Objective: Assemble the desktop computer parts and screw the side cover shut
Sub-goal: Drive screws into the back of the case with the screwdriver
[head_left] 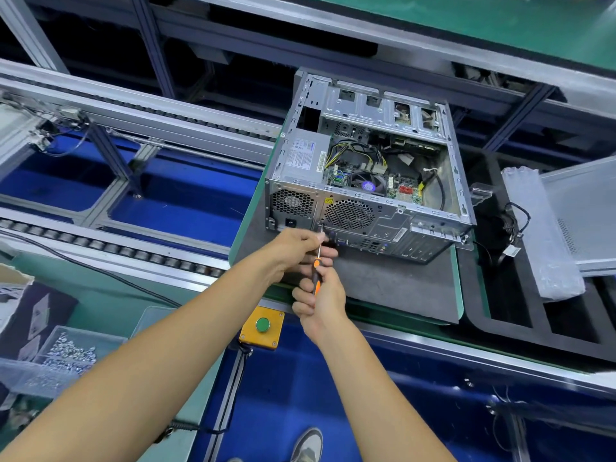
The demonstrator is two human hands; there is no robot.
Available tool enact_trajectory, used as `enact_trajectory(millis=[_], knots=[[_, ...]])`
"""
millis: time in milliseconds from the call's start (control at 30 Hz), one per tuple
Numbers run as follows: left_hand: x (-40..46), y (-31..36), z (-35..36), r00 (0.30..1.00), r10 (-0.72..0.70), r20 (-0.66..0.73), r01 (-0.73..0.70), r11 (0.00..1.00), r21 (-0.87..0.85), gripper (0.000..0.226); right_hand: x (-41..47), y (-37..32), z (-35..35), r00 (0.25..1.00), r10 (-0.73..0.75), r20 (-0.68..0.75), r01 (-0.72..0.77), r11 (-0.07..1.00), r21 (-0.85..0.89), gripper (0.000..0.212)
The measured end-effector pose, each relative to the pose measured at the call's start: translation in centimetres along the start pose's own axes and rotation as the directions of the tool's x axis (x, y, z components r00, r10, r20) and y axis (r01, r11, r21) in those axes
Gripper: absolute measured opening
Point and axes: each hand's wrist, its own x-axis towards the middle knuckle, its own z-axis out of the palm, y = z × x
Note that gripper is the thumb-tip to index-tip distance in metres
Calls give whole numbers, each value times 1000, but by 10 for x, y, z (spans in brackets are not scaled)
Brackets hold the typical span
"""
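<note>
At far left on the table [110, 295], a clear bin of screws [68, 356] sits well apart from the work, so fasteners are on hand. Moving right, the left hand [296, 250] is curled around the shaft of the screwdriver [317, 268] near its tip, steadying it against the rear panel of the case [366, 171]. Just below it, the right hand [320, 300] grips the orange and black handle. The tip meets the panel between the power supply grille and the rear fan grille; it probably sits on a screw there, though the spot is too small to be sure.

The case lies on its side on a dark mat [393, 288], open side up. Power supply, board, cooler fan and cabling are already inside, so the fitting of parts looks largely done; whether every cable is plugged cannot be told.

Farther right, the side cover [586, 211] lies off the case, well apart from it. By my reading, the rear screw is the step in hand, and seating the cover and screwing it shut are still to come.
</note>
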Motion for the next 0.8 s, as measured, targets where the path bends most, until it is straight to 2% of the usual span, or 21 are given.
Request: enact_trajectory(millis=[100,167,233,300,367,433,533,633,733,800], knots=[[-1,1,-4,998,-1,60,-3,998,62,25,0,2,3,1000,-18,-1,18,999,-39,13],[0,2,-5,999,-2,40,-1,996,85,22,-1,8,1,982,-165,-94,145,972,-187,9],[2,2,-4,1000,-1,4,1,995,100,21,0,13,-2,920,-344,-186,271,904,-330,15],[3,-1,-3,999,17,-45,-12,995,104,22,2,14,-3,871,-446,-204,331,842,-427,18],[3,-4,-2,997,37,-70,-31,996,82,24,3,10,-1,900,-393,-189,294,867,-402,17],[2,-3,-4,998,38,-43,-34,996,85,26,2,6,1,971,-197,-135,171,968,-184,16],[-2,1,-15,990,-49,133,33,993,117,35,2,5,-1,1000,-13,12,12,996,88,24],[-5,6,-26,945,-105,310,62,987,146,32,2,3,0,988,53,143,-83,974,209,30],[-6,7,-25,957,-81,278,54,993,102,35,-2,0,5,992,39,118,-53,991,122,19],[-5,6,-20,975,-65,213,55,997,56,35,-4,4,4,997,-78,7,79,992,-104,15]])
